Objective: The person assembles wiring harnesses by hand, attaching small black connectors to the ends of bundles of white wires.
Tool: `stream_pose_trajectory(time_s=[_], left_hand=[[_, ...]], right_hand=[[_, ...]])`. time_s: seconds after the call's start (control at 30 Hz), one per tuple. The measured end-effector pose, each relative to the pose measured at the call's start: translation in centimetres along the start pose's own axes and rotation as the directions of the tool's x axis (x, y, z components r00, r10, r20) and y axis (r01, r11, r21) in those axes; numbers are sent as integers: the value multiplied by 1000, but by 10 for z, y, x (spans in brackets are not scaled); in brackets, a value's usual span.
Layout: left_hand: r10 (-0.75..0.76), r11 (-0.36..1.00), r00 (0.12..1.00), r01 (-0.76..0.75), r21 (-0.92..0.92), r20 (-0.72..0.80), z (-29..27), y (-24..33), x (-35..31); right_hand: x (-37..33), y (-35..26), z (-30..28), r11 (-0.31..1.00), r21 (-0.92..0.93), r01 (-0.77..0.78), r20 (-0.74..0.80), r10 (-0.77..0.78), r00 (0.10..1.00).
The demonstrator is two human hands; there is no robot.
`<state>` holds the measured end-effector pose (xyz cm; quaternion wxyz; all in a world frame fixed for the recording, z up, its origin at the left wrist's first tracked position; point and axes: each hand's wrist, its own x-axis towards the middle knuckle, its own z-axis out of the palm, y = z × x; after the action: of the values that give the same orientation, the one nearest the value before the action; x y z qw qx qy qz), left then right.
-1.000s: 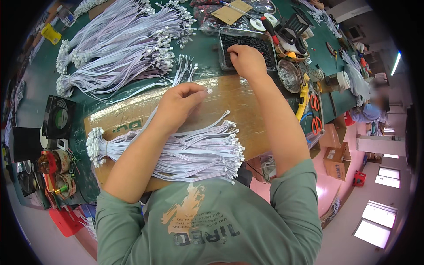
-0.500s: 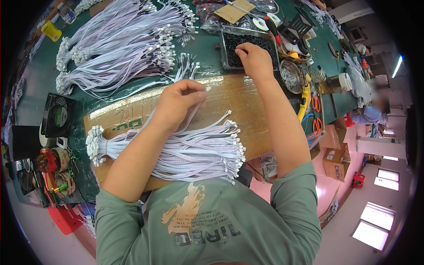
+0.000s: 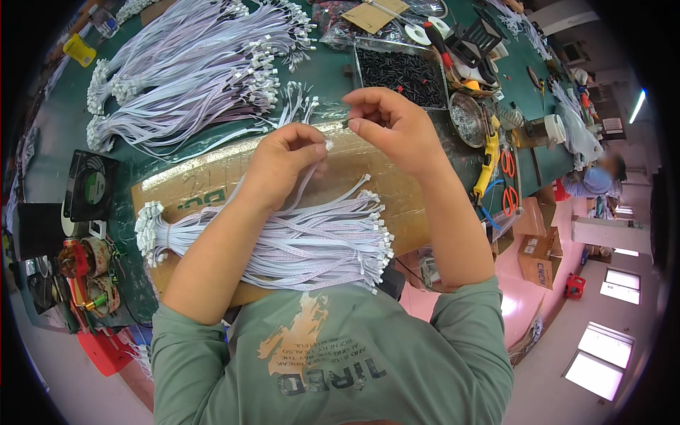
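White ribbon cables lie bundled along the near edge of the cardboard, banded at their left end. Beyond, the left hand pinches one cable by its connector; the right hand pinches what seems a small dark piece. These are apart, so that cable looks unfinished. Past the far edge sits a well-filled tray; more bundles crowd the counter's far-left corner, seemingly done

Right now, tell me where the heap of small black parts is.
In the head view, the heap lies in a clear tray right of upper centre, beyond the right hand and left of the round metal dish.
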<state>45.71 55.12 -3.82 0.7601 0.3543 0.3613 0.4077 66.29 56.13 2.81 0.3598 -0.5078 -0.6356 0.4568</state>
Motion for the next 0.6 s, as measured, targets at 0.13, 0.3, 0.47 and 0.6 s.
stream_pose_trajectory(time_s=[0.13,0.3,0.47,0.6], left_hand=[[-1,1000,1000,1,-6,6,0,0,0],[4,1000,1000,-4,15,15,0,0,0],[-1,1000,1000,1,11,16,-2,-1,0],[-18,1000,1000,18,21,21,0,1,-1]], right_hand=[[-1,-1,0,999,-22,32,15,-32,999],[-1,-1,-3,998,-42,51,33,-49,998],[2,-2,2,996,-72,48,74,-42,996],[0,-3,4,995,-73,67,66,-62,996]])
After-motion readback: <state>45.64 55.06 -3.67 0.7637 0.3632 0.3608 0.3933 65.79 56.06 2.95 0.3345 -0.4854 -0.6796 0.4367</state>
